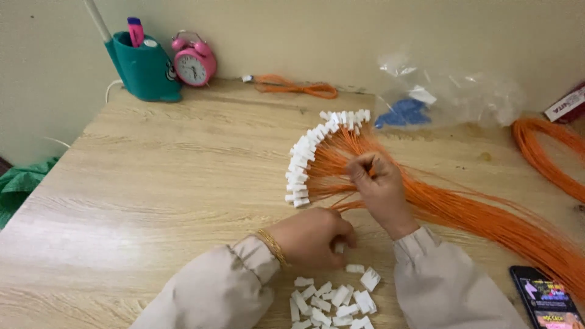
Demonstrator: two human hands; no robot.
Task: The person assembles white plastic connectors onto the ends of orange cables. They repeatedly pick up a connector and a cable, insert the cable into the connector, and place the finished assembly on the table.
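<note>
A thick bundle of orange wires (pixel 487 216) lies across the wooden table (pixel 152 183) from the lower right. Its fanned ends carry a curved row of small white plastic connectors (pixel 308 152). My right hand (pixel 381 189) is closed around some of the orange wires near the fanned ends. My left hand (pixel 311 237) rests on the table just above a pile of loose white connectors (pixel 332 301), its fingers closed on one white connector (pixel 339 247).
At the back left stand a teal pen holder (pixel 143 67) and a pink alarm clock (pixel 194 61). A clear plastic bag (pixel 451 94) with blue pieces lies at the back right. More orange wire (pixel 545 152) coils at the right edge. A phone (pixel 545 298) lies at lower right.
</note>
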